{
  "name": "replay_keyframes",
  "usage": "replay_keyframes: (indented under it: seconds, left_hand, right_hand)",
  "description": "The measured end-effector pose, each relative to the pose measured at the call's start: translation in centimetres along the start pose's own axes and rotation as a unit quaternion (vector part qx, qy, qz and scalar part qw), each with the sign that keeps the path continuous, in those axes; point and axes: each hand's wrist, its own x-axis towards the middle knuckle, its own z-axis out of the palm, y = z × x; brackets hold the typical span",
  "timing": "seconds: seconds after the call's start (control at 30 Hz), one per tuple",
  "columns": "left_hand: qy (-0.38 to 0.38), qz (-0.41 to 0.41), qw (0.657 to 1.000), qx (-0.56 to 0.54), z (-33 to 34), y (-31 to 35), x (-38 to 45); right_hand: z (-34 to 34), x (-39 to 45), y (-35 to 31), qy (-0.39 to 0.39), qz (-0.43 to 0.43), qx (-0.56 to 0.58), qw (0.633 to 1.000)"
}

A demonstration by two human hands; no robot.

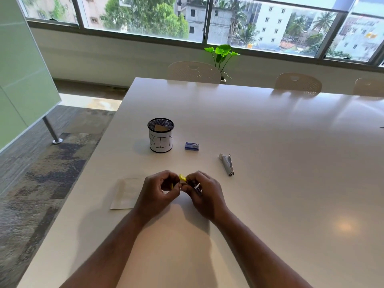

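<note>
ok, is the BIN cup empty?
Not empty: a tan piece lies inside the upright mesh cup, visible through its open top.

The counter (pixel 270 142) was smooth, glossy white. The pen cup (pixel 161 140) was black metal mesh wrapped in matt paper. Right of the cup, the box (pixel 191 146) was printed card and the stapler (pixel 226 164) bright metal with pale plastic. Nearer than the cup, the sheet (pixel 124 193) was matt paper and the yellow piece (pixel 182 177) glossy plastic.

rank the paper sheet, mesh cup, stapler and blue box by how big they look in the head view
1. paper sheet and mesh cup: about alike, the sheet nearer and partly hidden
2. stapler
3. blue box
</note>
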Motion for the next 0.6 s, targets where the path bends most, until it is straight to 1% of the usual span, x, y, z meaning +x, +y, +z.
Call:
replay_keyframes:
  seconds: [0.23,0.47,0.6]
  left_hand:
    - [0.004,0.006,1.000,0.000,-0.21,0.16,-0.05]
    - [0.008,-0.003,1.000,-0.001,-0.28,0.22,-0.13]
    - [0.007,-0.007,1.000,-0.002,-0.30,0.33,-0.14]
  right_hand:
    - [0.21,0.01,-0.11,-0.017,-0.014,-0.012,1.000]
    - [0.24,-0.08,-0.15,-0.011,-0.044,-0.033,0.998]
    - [0.28,-0.13,-0.25,-0.012,-0.046,-0.035,0.998]
